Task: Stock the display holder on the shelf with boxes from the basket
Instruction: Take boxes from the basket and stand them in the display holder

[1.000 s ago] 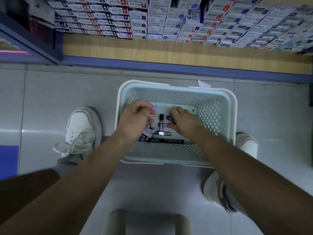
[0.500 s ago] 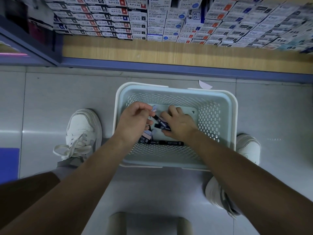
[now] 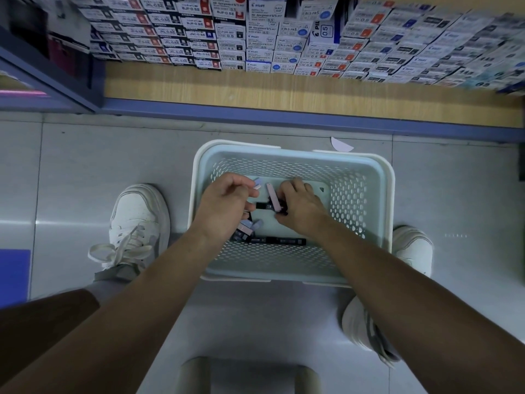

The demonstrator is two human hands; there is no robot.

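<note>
One basket (image 3: pixel 292 155): perforated pale plastic, slim black boxes (image 3: pixel 279 240) inside.
Left hand (image 3: pixel 224 207): fingers curled, seemingly round pale boxes (image 3: pixel 257 184).
Right hand (image 3: pixel 302 207): fingers pinching pink box (image 3: pixel 273 198).

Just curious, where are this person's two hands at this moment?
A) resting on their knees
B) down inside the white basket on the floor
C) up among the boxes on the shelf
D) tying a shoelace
B: the left hand and the right hand are both down inside the basket, fingers curled round small boxes.
</note>
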